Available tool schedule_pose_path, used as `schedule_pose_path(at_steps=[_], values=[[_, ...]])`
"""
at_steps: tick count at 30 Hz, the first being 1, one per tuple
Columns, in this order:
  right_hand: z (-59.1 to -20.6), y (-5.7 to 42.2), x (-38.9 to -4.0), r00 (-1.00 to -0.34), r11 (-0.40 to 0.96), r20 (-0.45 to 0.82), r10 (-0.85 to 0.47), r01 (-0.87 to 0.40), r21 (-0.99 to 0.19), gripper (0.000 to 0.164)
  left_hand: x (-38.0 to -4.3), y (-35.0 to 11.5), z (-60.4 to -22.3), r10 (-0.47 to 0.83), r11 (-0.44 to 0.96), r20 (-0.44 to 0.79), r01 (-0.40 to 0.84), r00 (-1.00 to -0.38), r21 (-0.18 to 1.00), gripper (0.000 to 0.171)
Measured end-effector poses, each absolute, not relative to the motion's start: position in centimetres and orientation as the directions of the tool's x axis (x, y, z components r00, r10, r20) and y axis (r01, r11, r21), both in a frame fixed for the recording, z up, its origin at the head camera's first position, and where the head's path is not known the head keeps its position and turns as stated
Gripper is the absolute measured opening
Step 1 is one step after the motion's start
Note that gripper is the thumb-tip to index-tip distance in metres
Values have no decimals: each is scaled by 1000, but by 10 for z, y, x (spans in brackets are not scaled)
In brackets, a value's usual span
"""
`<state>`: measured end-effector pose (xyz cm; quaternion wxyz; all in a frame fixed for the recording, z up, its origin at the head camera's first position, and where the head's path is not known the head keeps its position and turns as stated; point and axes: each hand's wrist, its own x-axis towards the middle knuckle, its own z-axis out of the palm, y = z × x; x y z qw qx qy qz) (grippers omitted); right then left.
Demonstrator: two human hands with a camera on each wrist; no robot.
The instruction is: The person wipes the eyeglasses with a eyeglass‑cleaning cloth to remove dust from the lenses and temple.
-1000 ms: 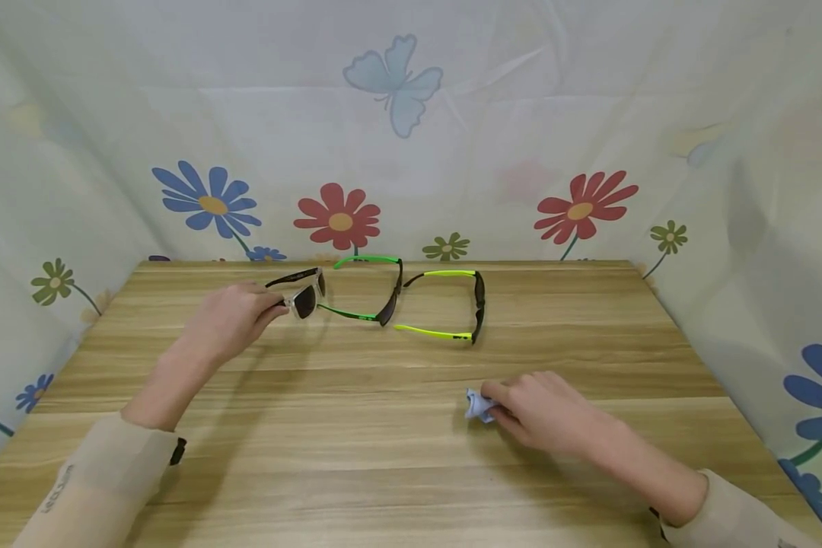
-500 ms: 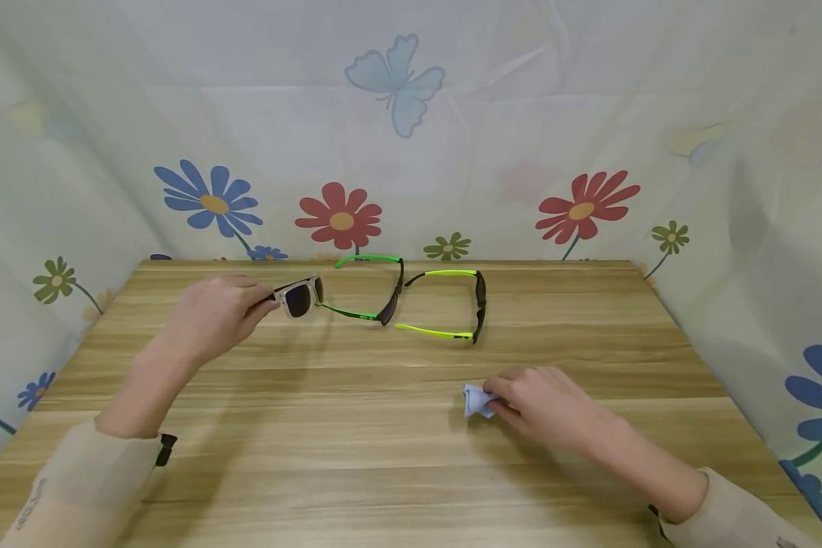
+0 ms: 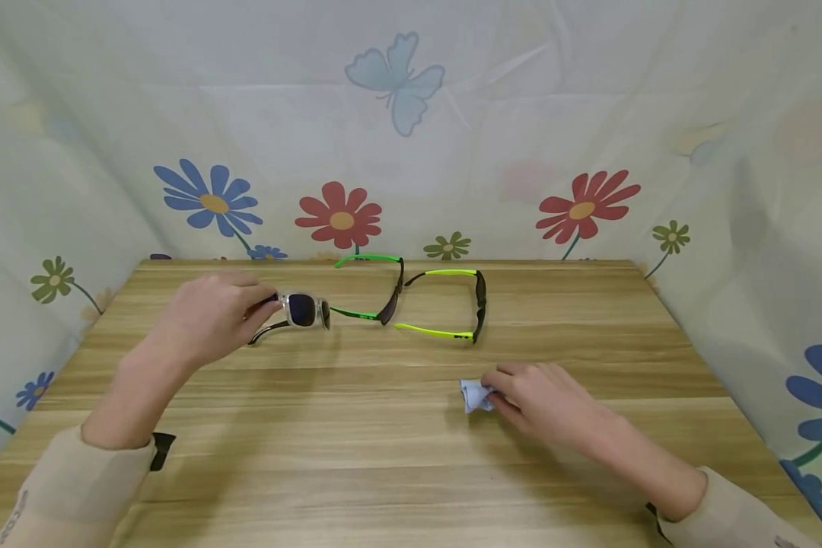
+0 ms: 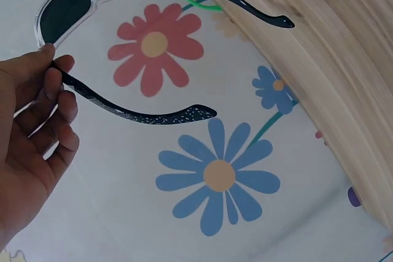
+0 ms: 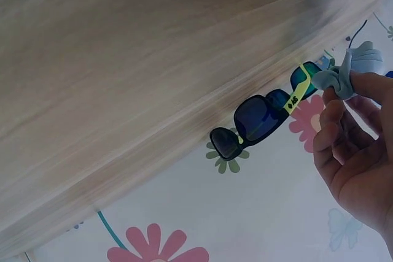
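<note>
My left hand (image 3: 208, 316) pinches a pair of clear-framed sunglasses (image 3: 303, 310) near the hinge of one black temple. In the left wrist view the sunglasses (image 4: 64, 13) have dark lenses and both temples unfolded; one temple has a speckled tip. Thumb and forefinger meet where the temple joins the frame. My right hand (image 3: 544, 403) pinches a small crumpled light-blue cloth (image 3: 476, 396) low over the front middle of the table. In the right wrist view the cloth (image 5: 350, 72) bunches out above the thumb and fingertips.
Green-templed sunglasses (image 3: 388, 308) lie at the back of the wooden table (image 3: 356, 457), just right of the held pair. Beside them lie sunglasses with yellow temples (image 3: 438, 333), unfolded. A flower-printed curtain (image 3: 466, 152) borders the table behind and at both sides.
The left hand has drawn slightly left and turned the clear-framed sunglasses, so their lenses face more toward me and one temple hangs lower. The right hand and cloth have shifted slightly left and up.
</note>
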<state>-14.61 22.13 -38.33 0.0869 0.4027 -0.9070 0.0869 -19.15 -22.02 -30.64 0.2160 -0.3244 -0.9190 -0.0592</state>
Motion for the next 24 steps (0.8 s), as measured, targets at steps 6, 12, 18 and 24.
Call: schedule_pose_path(at_steps=[6,12,18,24], values=[[-384,218,-146,-646,643,253,-720,-758,-106,17,-187,-210,-304,572,780,414,626,-708,-5,10],[-386,214,-146,-610,598,299,-734,-789,-143,15,-183,-199,-303,592,752,418,659,-689,21,12],[-386,209,-147,-574,547,352,-739,-817,-183,19,-180,-185,-304,605,719,386,686,-696,111,13],[-386,203,-147,-522,484,425,-739,-851,-205,20,-179,-172,-309,632,671,391,725,-669,155,13]])
